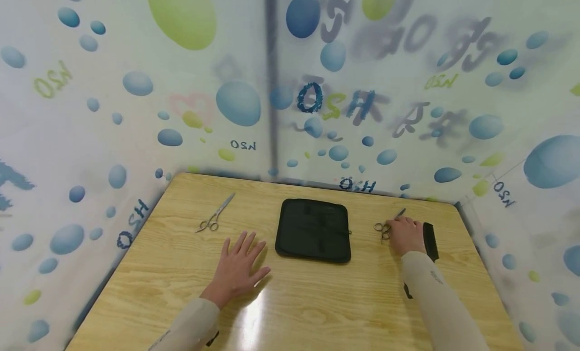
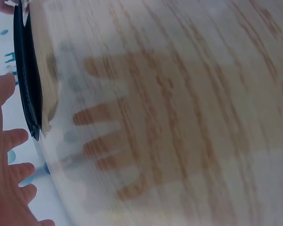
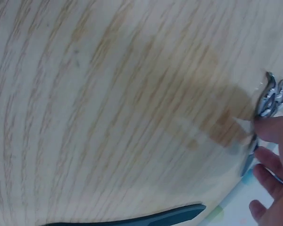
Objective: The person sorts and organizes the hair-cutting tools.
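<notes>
My right hand [image 1: 405, 235] is at a pair of scissors [image 1: 386, 229] on the right of the table. In the right wrist view, thumb and forefinger pinch these scissors [image 3: 270, 101] near the middle, with the finger rings showing above. My left hand [image 1: 237, 270] is spread over the table with nothing in it; its fingers also show at the left edge of the left wrist view. Between the hands lies a black zipped case [image 1: 313, 230], closed and flat. Another pair of scissors [image 1: 216, 217] lies beyond the left hand, towards the back left.
Just right of the right hand is a long, flat black thing [image 1: 430, 241], seen edge-on with a slanted tip in the right wrist view. The wooden table [image 1: 308, 305] meets patterned walls [image 1: 190, 89] at the back and sides.
</notes>
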Demonstrator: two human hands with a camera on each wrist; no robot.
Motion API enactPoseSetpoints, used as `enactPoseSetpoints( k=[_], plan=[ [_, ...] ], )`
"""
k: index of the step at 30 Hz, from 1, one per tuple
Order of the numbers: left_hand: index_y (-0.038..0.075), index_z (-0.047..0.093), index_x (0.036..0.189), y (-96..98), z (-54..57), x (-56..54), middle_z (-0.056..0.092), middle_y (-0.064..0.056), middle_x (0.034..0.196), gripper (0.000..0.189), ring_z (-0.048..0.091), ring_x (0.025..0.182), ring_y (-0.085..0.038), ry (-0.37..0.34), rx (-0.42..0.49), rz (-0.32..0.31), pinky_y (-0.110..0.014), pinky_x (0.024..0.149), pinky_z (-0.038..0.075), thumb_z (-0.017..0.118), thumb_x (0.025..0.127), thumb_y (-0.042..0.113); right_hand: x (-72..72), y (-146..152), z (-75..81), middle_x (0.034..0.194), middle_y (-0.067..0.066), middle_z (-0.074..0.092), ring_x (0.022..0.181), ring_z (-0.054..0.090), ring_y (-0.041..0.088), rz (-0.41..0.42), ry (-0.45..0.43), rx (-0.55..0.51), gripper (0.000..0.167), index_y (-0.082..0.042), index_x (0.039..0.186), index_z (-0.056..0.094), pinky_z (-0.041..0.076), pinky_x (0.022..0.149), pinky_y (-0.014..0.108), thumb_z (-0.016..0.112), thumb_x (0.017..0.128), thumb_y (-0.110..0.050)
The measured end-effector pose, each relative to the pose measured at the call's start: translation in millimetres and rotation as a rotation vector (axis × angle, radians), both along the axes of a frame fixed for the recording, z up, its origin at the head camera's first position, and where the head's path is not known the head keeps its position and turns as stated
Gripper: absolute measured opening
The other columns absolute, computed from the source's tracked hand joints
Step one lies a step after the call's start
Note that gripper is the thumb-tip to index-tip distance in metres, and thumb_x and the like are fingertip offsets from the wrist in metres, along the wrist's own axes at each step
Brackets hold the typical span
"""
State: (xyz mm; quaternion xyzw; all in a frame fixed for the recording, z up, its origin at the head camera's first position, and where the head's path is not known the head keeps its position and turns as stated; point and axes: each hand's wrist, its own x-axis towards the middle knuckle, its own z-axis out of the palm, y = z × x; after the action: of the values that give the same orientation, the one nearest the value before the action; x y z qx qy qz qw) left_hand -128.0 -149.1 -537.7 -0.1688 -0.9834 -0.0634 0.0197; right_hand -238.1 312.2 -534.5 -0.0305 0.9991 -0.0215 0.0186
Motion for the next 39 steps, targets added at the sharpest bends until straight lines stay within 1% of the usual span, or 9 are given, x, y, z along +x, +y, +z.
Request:
enactPoseSetpoints(
  k=[4,10,14,19,21,25,29,32,39],
  plan=[
    [0.025,0.043,0.148,-0.8,-1.1,1.1,0.032,-0.010,0.159,0.068,0.024,0.149,-0.033,0.004,0.008,0.003,-0.067,0.115,0.018,0.047,0.092,0.064,0.4,-3.4,0.9,0.119,0.020,0.064,0.117,0.051,0.045,0.013,0.021,0.023,0.028,-0.010,0.117,0.071,0.029,0.104,0.067,0.054,0.095,-0.004],
    [0.023,0.046,0.145,-0.7,-2.3,2.0,0.036,-0.012,0.157,0.066,0.028,0.147,-0.035,0.042,0.026,-0.008,-0.067,0.114,0.020,0.051,0.092,0.061,4.4,-2.2,0.2,0.110,0.019,0.066,0.109,0.055,0.043,0.024,0.039,0.033,0.026,-0.010,0.114,0.073,0.030,0.103,0.066,0.056,0.095,-0.002],
    [0.022,0.048,0.144,-1.3,-3.5,2.1,0.037,-0.012,0.155,0.063,0.030,0.146,-0.035,0.058,0.016,-0.005,-0.066,0.113,0.022,0.051,0.092,0.059,5.6,1.2,-1.3,0.104,0.017,0.068,0.105,0.057,0.041,0.035,0.059,0.009,0.021,-0.010,0.107,0.075,0.030,0.103,0.066,0.064,0.090,-0.003],
    [0.023,0.046,0.146,-2.1,-3.7,0.8,0.035,-0.011,0.157,0.063,0.027,0.148,-0.034,0.032,0.016,0.003,-0.065,0.115,0.020,0.049,0.094,0.059,7.6,6.8,-4.6,0.100,0.013,0.069,0.102,0.057,0.037,0.029,0.075,-0.056,0.010,-0.012,0.094,0.077,0.028,0.103,0.064,0.074,0.085,-0.010],
    [0.023,0.046,0.146,-2.2,-3.0,0.0,0.034,-0.011,0.158,0.063,0.026,0.148,-0.034,0.018,0.018,0.006,-0.065,0.115,0.019,0.048,0.094,0.059,9.3,8.5,-4.7,0.101,0.013,0.070,0.102,0.056,0.036,0.025,0.072,-0.073,0.009,-0.012,0.093,0.077,0.028,0.103,0.064,0.074,0.085,-0.014],
    [0.024,0.044,0.147,-2.6,-2.0,-1.3,0.032,-0.011,0.159,0.063,0.024,0.149,-0.033,-0.009,0.018,0.007,-0.065,0.116,0.018,0.046,0.095,0.060,14.5,11.9,-2.8,0.104,0.013,0.072,0.102,0.056,0.037,0.010,0.050,-0.071,0.014,-0.013,0.099,0.077,0.028,0.103,0.063,0.071,0.087,-0.017],
    [0.023,0.044,0.147,-2.3,-0.8,-2.4,0.033,-0.011,0.158,0.063,0.026,0.148,-0.033,0.000,0.024,0.002,-0.065,0.116,0.018,0.047,0.095,0.058,17.9,14.8,-2.0,0.102,0.013,0.073,0.099,0.058,0.036,0.009,0.046,-0.056,0.015,-0.014,0.102,0.078,0.029,0.103,0.061,0.071,0.088,-0.016],
    [0.023,0.046,0.146,-1.7,0.5,-3.5,0.035,-0.011,0.157,0.062,0.028,0.147,-0.034,0.019,0.027,-0.001,-0.065,0.115,0.020,0.048,0.095,0.057,18.6,15.5,-0.9,0.098,0.012,0.074,0.097,0.060,0.035,0.035,0.060,-0.040,0.013,-0.013,0.099,0.078,0.031,0.103,0.061,0.071,0.087,-0.014],
    [0.023,0.046,0.146,-1.9,0.9,-6.2,0.035,-0.011,0.157,0.062,0.028,0.147,-0.034,0.019,0.005,-0.003,-0.064,0.115,0.021,0.049,0.095,0.058,20.6,13.4,-4.3,0.084,0.008,0.073,0.085,0.061,0.030,0.173,0.126,0.106,0.007,-0.011,0.088,0.074,0.039,0.094,0.055,0.071,0.088,-0.016]
  ],
)
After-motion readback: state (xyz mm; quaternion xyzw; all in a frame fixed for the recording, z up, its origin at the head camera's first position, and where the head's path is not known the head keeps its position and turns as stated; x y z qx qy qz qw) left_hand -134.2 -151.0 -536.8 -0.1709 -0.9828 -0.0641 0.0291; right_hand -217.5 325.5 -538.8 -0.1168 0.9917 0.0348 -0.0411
